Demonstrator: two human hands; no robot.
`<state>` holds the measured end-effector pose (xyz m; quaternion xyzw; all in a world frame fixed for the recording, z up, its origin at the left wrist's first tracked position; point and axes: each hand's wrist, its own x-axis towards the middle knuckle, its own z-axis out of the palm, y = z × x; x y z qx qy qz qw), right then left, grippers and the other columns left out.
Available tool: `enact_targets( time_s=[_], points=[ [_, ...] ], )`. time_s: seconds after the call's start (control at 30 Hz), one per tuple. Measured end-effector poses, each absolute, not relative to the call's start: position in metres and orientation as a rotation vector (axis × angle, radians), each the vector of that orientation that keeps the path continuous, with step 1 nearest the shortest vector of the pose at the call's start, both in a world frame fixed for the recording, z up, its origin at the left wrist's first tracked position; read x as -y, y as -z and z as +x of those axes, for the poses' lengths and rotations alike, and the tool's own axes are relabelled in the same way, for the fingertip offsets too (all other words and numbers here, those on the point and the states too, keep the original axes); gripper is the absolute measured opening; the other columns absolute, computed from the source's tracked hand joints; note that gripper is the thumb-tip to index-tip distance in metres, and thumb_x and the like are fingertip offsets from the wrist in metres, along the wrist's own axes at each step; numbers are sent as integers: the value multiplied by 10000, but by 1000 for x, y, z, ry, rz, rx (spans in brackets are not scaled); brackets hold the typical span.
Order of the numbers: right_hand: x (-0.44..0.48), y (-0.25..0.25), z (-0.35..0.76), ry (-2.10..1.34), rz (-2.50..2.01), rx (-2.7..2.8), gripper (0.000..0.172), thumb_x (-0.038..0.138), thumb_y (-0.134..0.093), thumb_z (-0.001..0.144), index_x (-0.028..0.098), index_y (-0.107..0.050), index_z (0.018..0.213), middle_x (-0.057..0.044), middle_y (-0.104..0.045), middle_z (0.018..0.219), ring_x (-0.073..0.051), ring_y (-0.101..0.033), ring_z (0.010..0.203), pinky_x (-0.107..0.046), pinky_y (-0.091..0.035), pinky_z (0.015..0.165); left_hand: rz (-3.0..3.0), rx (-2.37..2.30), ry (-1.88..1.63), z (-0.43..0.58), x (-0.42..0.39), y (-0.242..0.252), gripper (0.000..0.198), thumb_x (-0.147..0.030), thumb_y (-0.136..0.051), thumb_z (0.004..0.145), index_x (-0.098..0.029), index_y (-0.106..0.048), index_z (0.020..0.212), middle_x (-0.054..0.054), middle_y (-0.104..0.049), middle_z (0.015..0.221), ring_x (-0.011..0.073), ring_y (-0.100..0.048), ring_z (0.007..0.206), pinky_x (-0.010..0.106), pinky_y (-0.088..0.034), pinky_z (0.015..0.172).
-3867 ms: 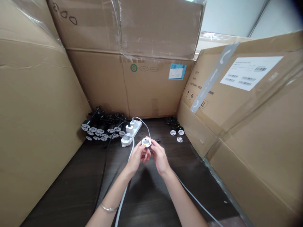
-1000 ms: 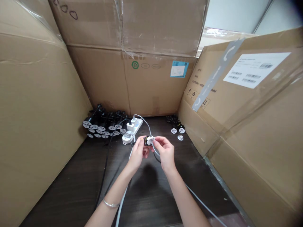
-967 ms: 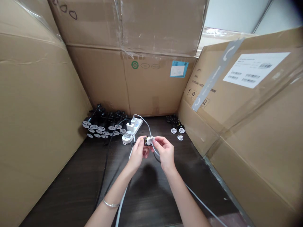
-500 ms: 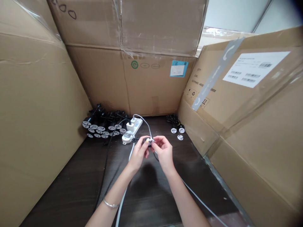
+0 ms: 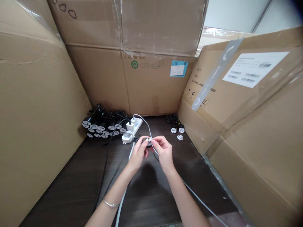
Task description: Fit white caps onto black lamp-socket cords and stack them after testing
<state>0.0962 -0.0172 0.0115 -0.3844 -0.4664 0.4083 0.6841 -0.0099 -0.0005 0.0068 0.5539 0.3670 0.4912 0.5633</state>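
Here we are, both hands up over the middle of the dark wood desk (image 5: 71,192), working close together. The left hand (image 5: 139,153) and the right hand (image 5: 165,153) meet on a small round device (image 5: 148,142), white on top and black beneath, held in the air just above the desk. The grip is tight on both sides: the left fingertips (image 5: 143,140) press in from the left while the right fingertips (image 5: 154,139) pinch in from the right, with barely a gap between the two hands. Most of the device is hidden behind those fingers, so its finer details can't be made out.

A white cable (image 5: 123,195) runs along the desk toward the near edge, passing just beside the left hand. Just beyond the hands, toward the far left, sits a white power strip (image 5: 136,125) with a white plug adapter (image 5: 130,126) standing in it. Further left, a cluster of black-corded round white discs (image 5: 101,128) is heaped against the boxes, and a black cable (image 5: 106,164) trails toward the near side. Over on the far right lie three loose white discs (image 5: 177,130) beside a small black bundle (image 5: 171,119). Cardboard boxes wall it all in: one on the left (image 5: 35,110), one at the far end (image 5: 123,82), and one on the right (image 5: 248,148).
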Motion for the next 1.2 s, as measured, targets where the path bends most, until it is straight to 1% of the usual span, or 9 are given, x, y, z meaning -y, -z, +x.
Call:
enact_targets(
  time_s=[0.13,0.33,0.43,0.5,0.67,0.77,0.97,1.1,1.2],
  points=[
    [18,-13,97,-925,-854,1032,131,284,-610,736,155,-592,718,-5,-499,760,-73,-469,543,-204,-406,490,1311,-862,-1155,-10,0,-7,354,-454,-438,801,-153,-482,983,-27,-487,568,55,-386,385,172,-226,391],
    [19,-13,97,-835,-924,1066,128,266,-611,732,148,-578,694,-17,-493,788,-86,-498,602,-196,-428,516,1330,-867,-1146,-10,1,-8,343,-441,-441,795,-152,-484,976,-33,-474,541,59,-386,384,170,-226,393],
    [17,-10,96,-925,-885,1034,129,266,-605,738,160,-532,735,8,-498,701,-77,-480,525,-200,-411,483,1332,-869,-1136,-10,1,-7,344,-441,-427,801,-150,-472,980,-16,-520,554,61,-385,385,170,-232,395],
    [16,-9,96,-984,-842,977,157,254,-619,724,172,-497,779,25,-502,682,-69,-472,501,-192,-405,468,1336,-863,-1128,-11,1,-7,345,-444,-412,808,-149,-463,980,2,-557,576,63,-389,387,171,-241,396],
    [12,-7,100,-1137,-802,899,256,251,-658,669,175,-511,864,-3,-544,829,-74,-513,575,-185,-431,484,1351,-858,-1124,-11,-1,-7,337,-446,-412,807,-149,-463,961,4,-566,575,69,-407,393,173,-266,399],
    [10,-6,102,-1205,-797,889,268,267,-665,657,164,-548,876,-16,-556,856,-73,-514,554,-192,-430,468,1356,-854,-1108,-11,-2,-6,344,-450,-405,808,-147,-464,961,0,-558,572,70,-408,391,172,-263,390],
    [11,-7,101,-1241,-804,943,198,300,-625,694,143,-578,804,10,-561,579,-85,-480,425,-208,-397,414,1387,-862,-1092,-11,0,-4,350,-450,-385,824,-141,-470,964,-8,-536,551,71,-401,392,171,-270,390],
    [10,-6,102,-1229,-829,907,149,244,-646,650,135,-576,722,15,-570,578,-82,-487,420,-202,-397,413,1399,-865,-1080,-9,1,-2,326,-439,-408,821,-147,-478,947,-15,-524,561,74,-414,416,167,-283,394],
    [10,-5,101,-1232,-815,905,154,249,-652,646,136,-581,723,17,-569,584,-81,-493,432,-197,-404,419,1382,-850,-1090,-8,1,-2,327,-442,-398,829,-149,-473,953,-17,-521,573,69,-409,415,167,-286,393]
  ],
)
